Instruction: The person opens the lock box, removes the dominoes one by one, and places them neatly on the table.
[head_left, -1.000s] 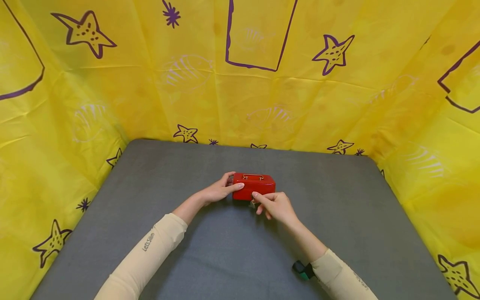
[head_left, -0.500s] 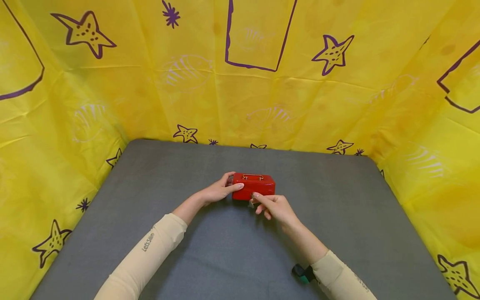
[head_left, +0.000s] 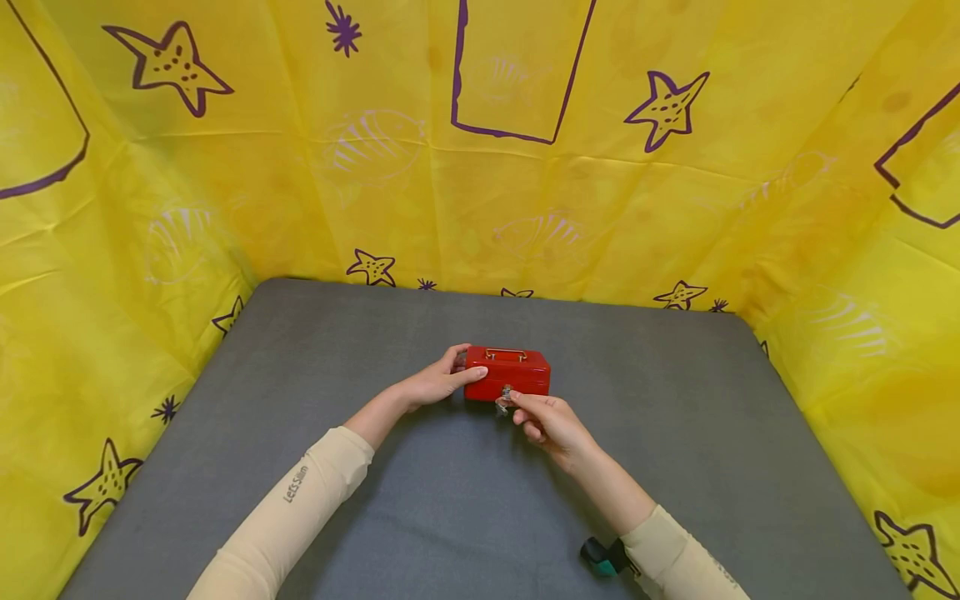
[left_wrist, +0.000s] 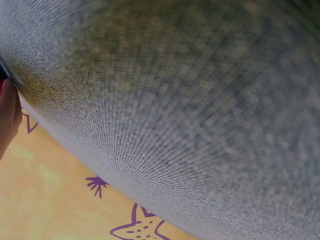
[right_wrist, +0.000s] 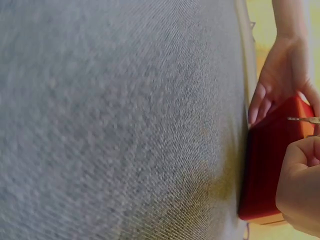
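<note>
A small red cash box (head_left: 517, 379) with a metal carry handle (head_left: 506, 355) on its lid is at the middle of the table; its lid is down. My left hand (head_left: 431, 385) grips its left end, thumb on the front and fingers round the far side. At the box's front, my right hand (head_left: 553, 423) pinches small metal keys (head_left: 503, 404) between thumb and forefinger. A key (right_wrist: 300, 119) shows in the right wrist view beside the red box. Whether one is in the lock I cannot tell. The left wrist view catches only part of the left hand (left_wrist: 7, 117).
The grey cloth-covered table (head_left: 420, 517) runs back to a yellow curtain (head_left: 300, 192) with purple starfish drawings, which also stands at both sides. A dark wrist device (head_left: 603, 557) hangs under the right forearm.
My right hand has drawn slightly towards me and down, so more of the keys and the metal at the box front shows. The left hand and the box have stayed in place.
</note>
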